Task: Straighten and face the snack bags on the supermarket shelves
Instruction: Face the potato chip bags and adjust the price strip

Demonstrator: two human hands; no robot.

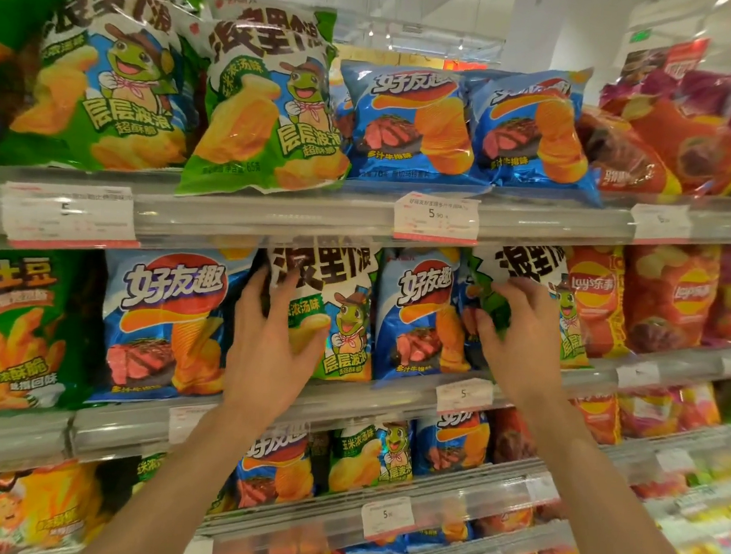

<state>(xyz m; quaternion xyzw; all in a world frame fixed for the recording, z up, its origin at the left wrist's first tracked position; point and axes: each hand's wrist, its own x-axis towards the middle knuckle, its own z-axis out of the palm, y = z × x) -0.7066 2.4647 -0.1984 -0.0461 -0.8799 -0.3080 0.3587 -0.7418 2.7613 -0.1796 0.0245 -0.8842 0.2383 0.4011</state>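
On the second shelf, my left hand (271, 335) grips the left edge of a green frog-mascot snack bag (344, 314), thumb across its front and fingers behind it. My right hand (513, 330) pinches the crumpled left side of a second green frog-mascot bag (540, 284) further right. A blue steak-flavour chip bag (417, 315) stands upright between the two. Another blue chip bag (166, 323) stands left of my left hand. Both forearms reach up from the bottom of the view.
The top shelf carries two green frog bags (263, 101), two blue chip bags (413, 120) and red bags (667, 142). Red Lay's bags (669, 298) stand right of my right hand. Clear shelf rails (238, 216) with price tags run along each shelf front. Lower shelves hold more bags.
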